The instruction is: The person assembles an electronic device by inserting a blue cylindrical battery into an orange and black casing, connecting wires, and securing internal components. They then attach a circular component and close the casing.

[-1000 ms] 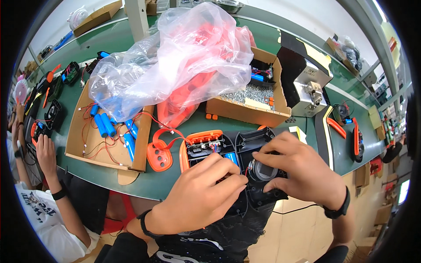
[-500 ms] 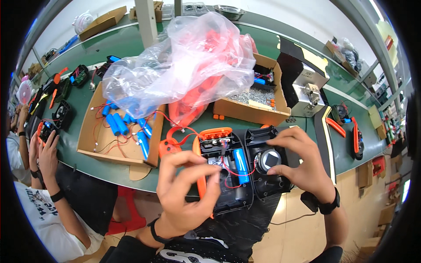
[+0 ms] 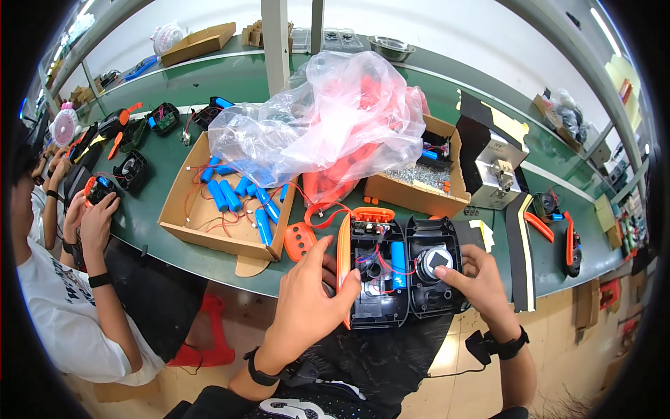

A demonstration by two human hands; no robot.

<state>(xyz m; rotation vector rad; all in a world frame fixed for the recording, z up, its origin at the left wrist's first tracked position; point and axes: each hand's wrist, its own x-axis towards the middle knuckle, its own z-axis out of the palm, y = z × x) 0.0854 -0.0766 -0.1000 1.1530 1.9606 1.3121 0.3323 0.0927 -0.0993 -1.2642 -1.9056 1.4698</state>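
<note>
An opened black plastic housing [image 3: 377, 314] with orange trim rests at the near edge of the bench, its two halves side by side. Inside the left half are a blue cylindrical battery [image 3: 398, 265], a circuit board [image 3: 370, 228] and thin red and blue wires. The right half holds a round speaker [image 3: 437, 262] with a white square on it. My left hand [image 3: 307, 300] is closed around the left half's orange side, thumb over the rim. My right hand [image 3: 481, 279] grips the right half's outer edge, its thumb on the speaker.
A cardboard box [image 3: 174, 222] of wired blue batteries stands to the left, partly under a clear plastic bag [image 3: 314, 119] of red-orange parts. Behind are a box [image 3: 412, 188] of screws and a metal fixture [image 3: 499, 171]. At left, a co-worker's hands [image 3: 98, 220] hold a similar unit.
My left hand has gone from a pinch above the wires to the housing's left side. My right hand has closed onto the right half, and its thumb has come down on the speaker.
</note>
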